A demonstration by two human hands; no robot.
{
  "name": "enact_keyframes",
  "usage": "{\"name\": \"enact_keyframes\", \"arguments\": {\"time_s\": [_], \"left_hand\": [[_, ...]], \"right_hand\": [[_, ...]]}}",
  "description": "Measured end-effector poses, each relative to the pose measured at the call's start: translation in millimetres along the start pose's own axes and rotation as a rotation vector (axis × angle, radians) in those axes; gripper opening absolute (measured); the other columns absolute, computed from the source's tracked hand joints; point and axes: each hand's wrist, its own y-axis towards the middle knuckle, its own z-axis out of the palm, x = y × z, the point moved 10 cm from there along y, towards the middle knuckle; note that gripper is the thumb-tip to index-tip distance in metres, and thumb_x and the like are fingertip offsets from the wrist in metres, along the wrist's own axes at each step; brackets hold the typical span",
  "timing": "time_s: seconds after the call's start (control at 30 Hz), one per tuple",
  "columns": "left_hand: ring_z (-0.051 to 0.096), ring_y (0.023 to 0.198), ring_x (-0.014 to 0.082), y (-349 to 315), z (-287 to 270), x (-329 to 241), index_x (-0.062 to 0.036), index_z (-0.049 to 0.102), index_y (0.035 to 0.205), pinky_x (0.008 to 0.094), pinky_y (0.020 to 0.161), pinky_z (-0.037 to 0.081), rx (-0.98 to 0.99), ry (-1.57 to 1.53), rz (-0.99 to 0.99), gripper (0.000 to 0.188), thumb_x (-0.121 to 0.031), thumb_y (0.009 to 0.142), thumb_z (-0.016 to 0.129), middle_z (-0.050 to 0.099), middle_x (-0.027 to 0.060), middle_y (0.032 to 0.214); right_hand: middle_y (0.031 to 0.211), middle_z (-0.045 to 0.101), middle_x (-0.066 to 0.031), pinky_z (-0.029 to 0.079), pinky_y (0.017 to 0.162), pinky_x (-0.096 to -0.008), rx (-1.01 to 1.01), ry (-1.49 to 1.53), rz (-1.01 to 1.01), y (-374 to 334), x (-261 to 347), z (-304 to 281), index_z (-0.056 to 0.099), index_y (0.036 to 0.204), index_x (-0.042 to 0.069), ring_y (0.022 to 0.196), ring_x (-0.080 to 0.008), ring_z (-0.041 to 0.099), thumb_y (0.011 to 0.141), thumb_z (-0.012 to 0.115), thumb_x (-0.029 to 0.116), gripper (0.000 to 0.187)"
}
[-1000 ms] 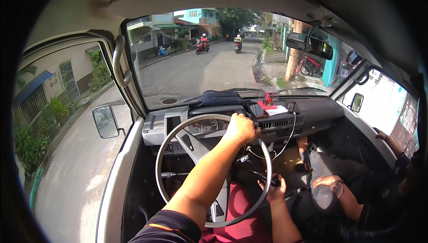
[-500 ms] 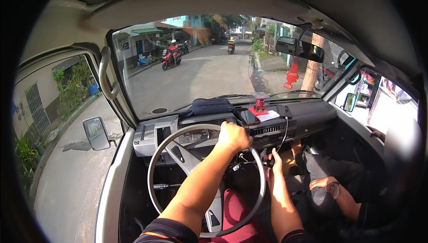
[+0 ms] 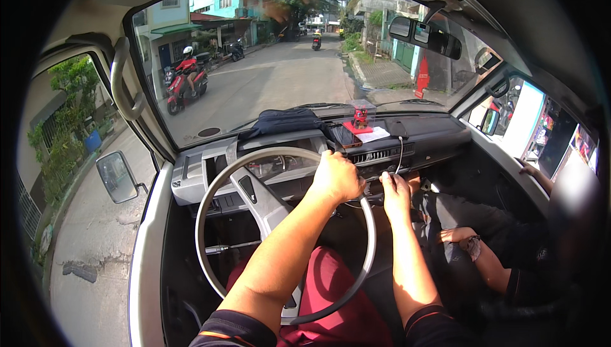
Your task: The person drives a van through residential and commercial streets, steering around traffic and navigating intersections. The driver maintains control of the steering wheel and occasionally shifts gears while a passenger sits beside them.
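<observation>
Head view: the steering wheel (image 3: 216,201), pale grey with a thin rim, stands in front of the person, just below the instrument cluster (image 3: 270,167). The left hand (image 3: 336,177) sits on the upper right arc of the wheel, its grip closed around the rim, so the rim passes through the fist and runs down to the right of the forearm. The right hand (image 3: 396,193) is just right of the wheel, outside the rim, its fingers curled up toward the underside of the dashboard (image 3: 420,137); whether that grip is closed on anything cannot be told. Above the wheel on the dashboard lie a dark folded cloth (image 3: 283,121) and a small red figure (image 3: 360,118). Right of the wheel a passenger's forearm (image 3: 484,258) rests on dark trousers.
</observation>
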Motion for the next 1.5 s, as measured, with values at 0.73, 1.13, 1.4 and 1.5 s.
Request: {"name": "enact_keyframes", "arguments": {"time_s": [0.73, 1.13, 1.4, 1.5], "left_hand": [[0.066, 0.101, 0.0205, -27.7, 35.8, -76.4, -0.0200, 0.083, 0.087, 0.0395, 0.092, 0.040, 0.235, -0.006, 0.241, 0.029, -0.043, 0.081, 0.066, 0.078, 0.0000, 0.091], [0.068, 0.105, 0.0214, 3.1, 36.8, -74.0, -0.0159, 0.083, 0.103, 0.0389, 0.099, 0.035, 0.355, 0.015, 0.159, 0.040, -0.043, 0.077, 0.068, 0.078, 0.0052, 0.103], [0.065, 0.101, 0.0194, -3.9, 14.5, -62.5, -0.0188, 0.083, 0.090, 0.0385, 0.089, 0.038, 0.250, -0.039, 0.162, 0.031, -0.042, 0.086, 0.063, 0.077, -0.0021, 0.092], [0.066, 0.101, 0.0211, -8.9, 14.4, -71.7, -0.0171, 0.082, 0.086, 0.0387, 0.090, 0.039, 0.219, -0.005, 0.195, 0.032, -0.043, 0.085, 0.063, 0.077, 0.0011, 0.090]], "right_hand": [[0.066, 0.045, 0.0047, 0.038, 0.045, -0.0286, 0.353, 0.622, 0.762, -151.7, -14.8, 36.2, 0.054, 0.109, 0.018, 0.048, -0.0098, 0.044, 0.104, 0.062, 0.042, 0.026], [0.064, 0.037, 0.0058, 0.033, 0.038, -0.0254, 0.320, 0.285, 0.603, -105.8, -20.9, 17.1, 0.061, 0.114, 0.010, 0.045, -0.0059, 0.035, 0.095, 0.055, 0.019, 0.022], [0.064, 0.042, 0.0018, 0.038, 0.039, -0.0289, 0.369, 0.333, 0.702, -111.2, 0.9, 30.5, 0.053, 0.116, 0.008, 0.042, -0.0094, 0.038, 0.093, 0.055, 0.005, 0.023], [0.065, 0.046, 0.0004, 0.040, 0.040, -0.0286, 0.345, 0.369, 0.679, -121.7, 0.5, 27.2, 0.054, 0.113, 0.005, 0.042, -0.0102, 0.041, 0.093, 0.057, 0.004, 0.020]]}}
